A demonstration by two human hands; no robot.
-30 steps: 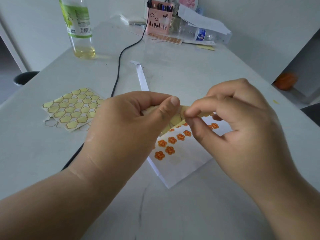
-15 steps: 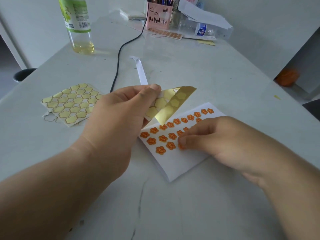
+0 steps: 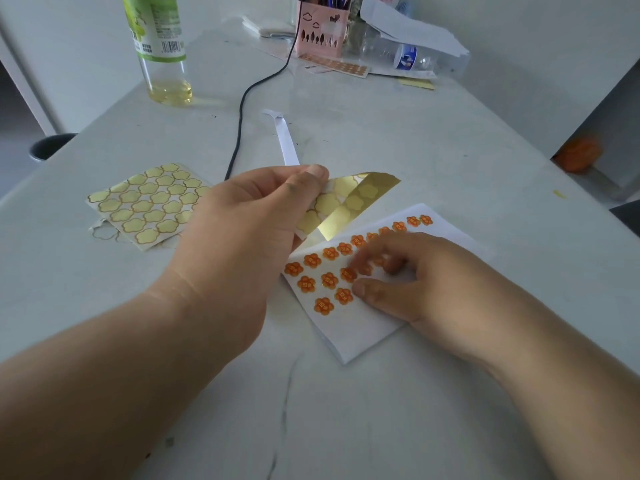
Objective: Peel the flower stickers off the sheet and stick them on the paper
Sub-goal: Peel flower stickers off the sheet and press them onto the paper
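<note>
1. Thumb and fingers of the left hand (image 3: 242,237) form a tight grip, pinching the folded gold sticker sheet (image 3: 349,202) above the counter (image 3: 398,150).
2. The right hand (image 3: 426,282) rests on the white paper (image 3: 360,336), its grip spread, with thumb and blurred fingertips pressing among the orange flower stickers (image 3: 323,305).
3. The stickers sit in rows on the paper, which lies flat just below the held sheet.
4. To the left lies a second sheet (image 3: 149,202) of pale yellow flower shapes.
5. Farther back are a bottle (image 3: 162,53), a black cable (image 3: 242,109), a paper strip (image 3: 286,143) and a pink pen holder (image 3: 322,32).

sheet (image 3: 346,206): gold, folded, raised above paper | flower stickers (image 3: 329,280): orange, in rows on white paper (image 3: 363,337)
</note>
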